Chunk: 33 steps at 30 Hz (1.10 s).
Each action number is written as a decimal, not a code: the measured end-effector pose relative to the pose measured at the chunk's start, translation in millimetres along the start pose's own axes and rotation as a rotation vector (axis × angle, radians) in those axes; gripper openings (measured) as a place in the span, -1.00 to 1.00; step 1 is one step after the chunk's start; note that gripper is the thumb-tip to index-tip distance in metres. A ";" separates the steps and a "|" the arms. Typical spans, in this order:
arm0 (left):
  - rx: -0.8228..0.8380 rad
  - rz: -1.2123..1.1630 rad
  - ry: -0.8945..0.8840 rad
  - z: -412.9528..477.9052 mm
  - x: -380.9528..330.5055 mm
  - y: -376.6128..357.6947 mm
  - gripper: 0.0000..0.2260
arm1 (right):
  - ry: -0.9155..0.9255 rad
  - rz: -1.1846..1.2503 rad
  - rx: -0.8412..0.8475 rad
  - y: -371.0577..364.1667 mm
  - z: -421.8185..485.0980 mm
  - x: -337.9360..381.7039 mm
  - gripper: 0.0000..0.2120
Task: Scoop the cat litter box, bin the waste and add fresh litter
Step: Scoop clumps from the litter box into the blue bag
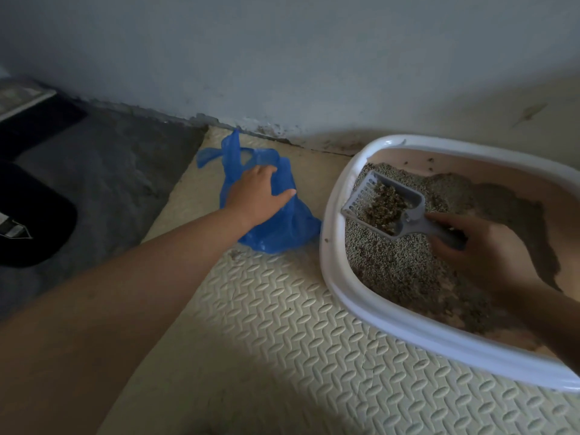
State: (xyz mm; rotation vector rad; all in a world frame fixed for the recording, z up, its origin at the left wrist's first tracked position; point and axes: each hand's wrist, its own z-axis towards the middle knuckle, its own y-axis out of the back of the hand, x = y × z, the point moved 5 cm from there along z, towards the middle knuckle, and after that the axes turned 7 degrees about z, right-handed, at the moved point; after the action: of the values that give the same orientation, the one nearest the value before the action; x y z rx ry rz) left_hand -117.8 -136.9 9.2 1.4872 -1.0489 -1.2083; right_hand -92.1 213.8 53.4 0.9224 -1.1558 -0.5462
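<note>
A white-rimmed litter box (373,306) lies on the right, its grey litter (405,271) pushed aside so part of the pale bottom shows. My right hand (483,249) grips the handle of a grey slotted scoop (376,202), held just above the litter and loaded with dark clumps. Left of the box a blue plastic bag (279,227) lies crumpled on the mat. My left hand (257,196) is on top of the bag, fingers curled into the plastic near its handles.
A cream embossed foam mat (282,350) covers the floor under the box and bag. A grey wall (282,58) runs along the back. Grey floor and a black object (28,224) lie at the far left.
</note>
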 end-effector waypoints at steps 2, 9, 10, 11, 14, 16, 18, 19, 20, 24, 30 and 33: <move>0.059 0.083 0.065 14.8 -13.6 -9.4 -0.35 | 0.000 0.002 -0.009 0.6 -0.4 -2.4 -0.64; 0.102 0.261 0.128 29.9 -16.8 -28.2 -0.83 | -0.022 0.020 -0.024 3.7 -3.8 -11.1 -0.62; 0.104 0.263 0.123 29.0 -15.7 -27.1 -0.95 | -0.022 0.019 -0.028 4.2 -4.2 -11.0 -0.63; 0.085 0.247 0.119 27.9 -13.9 -25.7 -0.95 | -0.020 0.016 -0.032 4.6 -4.5 -11.1 -0.63; -0.049 0.057 0.073 20.2 -5.5 -14.9 -0.75 | -0.031 0.026 -0.038 4.8 -3.8 -12.0 -0.64; -0.152 -0.055 0.001 10.4 1.1 -2.1 -0.68 | -0.036 0.030 -0.042 4.4 -2.8 -12.7 -0.64; -0.219 -0.110 -0.075 -1.1 8.6 10.1 -0.67 | -0.032 0.029 -0.045 4.0 -2.2 -12.7 -0.64; -0.241 -0.133 -0.109 -6.8 13.2 16.0 -0.67 | -0.028 0.032 -0.044 3.8 -2.2 -12.6 -0.64; -0.254 -0.148 -0.144 -12.0 18.3 20.4 -0.67 | -0.025 0.035 -0.044 4.1 -2.6 -12.8 -0.64; -0.215 -0.131 -0.275 -27.7 41.6 20.7 -0.73 | 0.014 0.018 -0.039 5.2 -6.0 -12.7 -0.61; 0.056 -0.050 -0.301 -48.2 58.7 -0.7 -0.75 | 0.015 -0.002 -0.019 0.3 -9.6 -12.7 -0.61; 0.043 -0.077 -0.287 -45.7 48.6 -0.8 -0.83 | 0.028 -0.002 0.003 -2.5 -9.1 -12.0 -0.61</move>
State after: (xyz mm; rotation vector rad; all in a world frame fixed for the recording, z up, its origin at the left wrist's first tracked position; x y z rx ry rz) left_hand -65.2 -177.5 2.9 1.4251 -1.2222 -1.4942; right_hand -87.4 224.8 43.9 0.9318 -1.1305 -0.5318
